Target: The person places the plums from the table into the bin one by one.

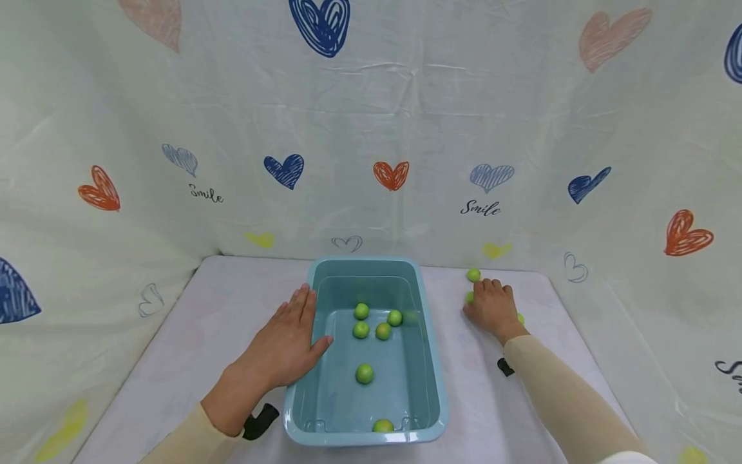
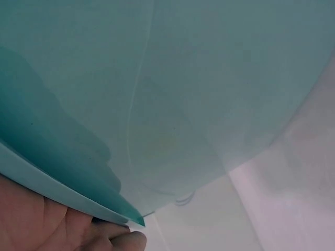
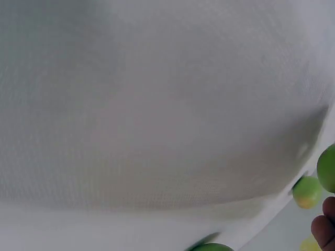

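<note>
From here I count one tub (image 1: 433, 361) on the bench (image 1: 249, 290), six fruits (image 1: 364, 373) inside it and three right of it. I have the left hand (image 1: 288, 343) laid along the tub's left rim, grip released. The right hand (image 1: 493, 308), right of the tub, has one fruit (image 3: 326, 168) at its fingertips; poorly seen, I can't tell whether its grip is clenched.
</note>
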Tool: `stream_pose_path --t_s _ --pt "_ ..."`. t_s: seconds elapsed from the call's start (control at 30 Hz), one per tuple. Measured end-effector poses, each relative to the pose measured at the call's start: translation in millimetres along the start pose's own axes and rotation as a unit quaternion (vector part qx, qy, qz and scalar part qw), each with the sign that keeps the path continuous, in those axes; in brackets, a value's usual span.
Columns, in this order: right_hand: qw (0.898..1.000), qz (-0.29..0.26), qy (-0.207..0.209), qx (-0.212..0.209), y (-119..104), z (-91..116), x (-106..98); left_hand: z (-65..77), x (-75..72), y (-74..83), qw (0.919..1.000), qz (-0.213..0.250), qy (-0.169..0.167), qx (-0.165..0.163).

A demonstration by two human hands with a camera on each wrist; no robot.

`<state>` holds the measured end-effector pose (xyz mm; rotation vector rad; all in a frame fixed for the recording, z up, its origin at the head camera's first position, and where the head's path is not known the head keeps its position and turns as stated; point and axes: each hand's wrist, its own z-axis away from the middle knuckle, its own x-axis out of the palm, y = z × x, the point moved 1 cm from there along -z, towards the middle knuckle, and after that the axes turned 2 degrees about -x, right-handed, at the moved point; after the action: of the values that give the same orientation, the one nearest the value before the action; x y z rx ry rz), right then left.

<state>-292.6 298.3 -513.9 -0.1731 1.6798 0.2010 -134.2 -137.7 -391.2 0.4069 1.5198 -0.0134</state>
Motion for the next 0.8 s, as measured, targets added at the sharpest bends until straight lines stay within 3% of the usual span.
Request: stream_pose_path --t_s 0.43,0.8 --pt "0.993 0.028 0.097 -0.057 -1.9 3.5 -11.3 0.4 0.2 0.2 1.0 -0.002 -0.001 -0.003" --pt "0.987 0.017 0.134 -0.083 -15.5 5.9 -26.0 -1.2 1.8 -1.4 0.9999 -0.008 0.005 0.003"
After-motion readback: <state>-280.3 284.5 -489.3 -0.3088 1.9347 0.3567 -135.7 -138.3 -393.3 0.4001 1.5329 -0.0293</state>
